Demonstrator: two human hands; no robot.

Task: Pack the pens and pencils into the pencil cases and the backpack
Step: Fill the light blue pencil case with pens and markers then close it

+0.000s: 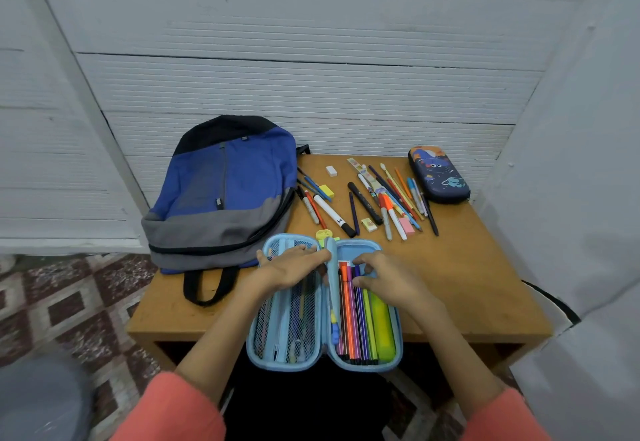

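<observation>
A light blue pencil case [394, 354] lies open like a book at the table's front edge. Its right half holds several coloured felt pens [353, 316] and a yellow-green highlighter [382, 326]; its left half is a mesh pocket with a few pens behind it. My left hand [291, 267] lies flat on the mesh half, fingers reaching to the middle divider flap. My right hand [388, 278] is curled over the tops of the felt pens, fingertips touching them. Loose pens and pencils [391, 198] lie further back. A dark blue pencil case [440, 174] sits zipped at the back right.
A blue, grey and black backpack [225, 191] lies flat on the table's left side, overhanging the wooden table [467, 284]. Erasers [369, 225] lie among the pens, with a few markers [332, 213] beside the backpack. White walls close in behind and on the right.
</observation>
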